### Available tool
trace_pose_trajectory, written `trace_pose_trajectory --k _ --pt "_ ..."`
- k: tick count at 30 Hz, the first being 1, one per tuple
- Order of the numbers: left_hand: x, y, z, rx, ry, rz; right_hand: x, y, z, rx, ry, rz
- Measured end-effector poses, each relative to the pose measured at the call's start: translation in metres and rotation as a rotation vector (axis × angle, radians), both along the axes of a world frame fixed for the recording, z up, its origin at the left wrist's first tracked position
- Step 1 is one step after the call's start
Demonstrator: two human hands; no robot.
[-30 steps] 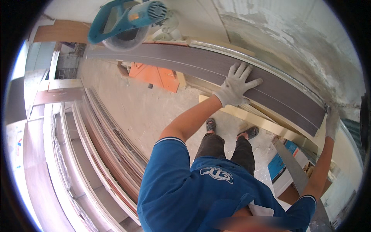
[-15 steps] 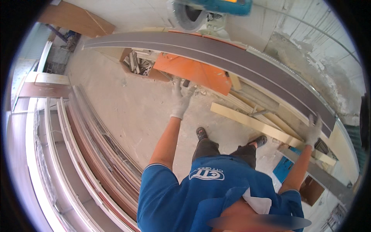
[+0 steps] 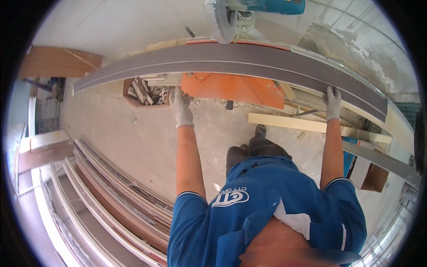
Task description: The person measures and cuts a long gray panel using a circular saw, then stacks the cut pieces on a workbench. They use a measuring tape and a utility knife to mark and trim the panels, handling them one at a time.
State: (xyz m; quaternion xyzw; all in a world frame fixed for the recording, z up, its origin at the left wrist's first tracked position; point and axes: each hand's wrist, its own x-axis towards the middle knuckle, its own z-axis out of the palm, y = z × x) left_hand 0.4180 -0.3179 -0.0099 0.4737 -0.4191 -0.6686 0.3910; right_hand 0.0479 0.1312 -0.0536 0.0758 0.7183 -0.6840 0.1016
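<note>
Shifted toward ten o'clock, the white-gloved left hand (image 3: pixel 182 110) has loosely spread fingers. At two, the white-gloved right hand (image 3: pixel 332 104) touches the long grey grooved board (image 3: pixel 231 53), probably steadying it; grip unclear.

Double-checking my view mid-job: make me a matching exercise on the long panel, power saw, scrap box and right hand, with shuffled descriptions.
Column one:
A. Long panel
B. Power saw
C. Scrap box
D. Right hand

Column two:
1. Teal body, beyond the panel
2. Gloved, at the panel's near edge
3. Dark grey with pale lines
4. Brown, with loose offcuts inside

Pairs: A-3, B-1, C-4, D-2
</note>
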Motion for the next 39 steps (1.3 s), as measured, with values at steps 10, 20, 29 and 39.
trace_pose_trajectory --k 10,20,29,39 --pt "-0.032 -0.174 -0.036 0.496 0.240 0.105 -0.003 -0.026 -0.012 0.102 -0.078 -0.593" --pt "-0.056 -0.214 -0.057 0.606 0.250 0.006 -0.016 -0.005 -0.022 0.146 -0.096 -0.603" --pt "-0.071 -0.205 -0.029 0.629 0.266 0.084 -0.022 -0.005 -0.015 0.221 -0.110 -0.526" --pt "-0.043 -0.198 -0.016 0.175 -0.329 -0.572 -0.011 -0.009 -0.023 0.596 -0.001 -0.418"
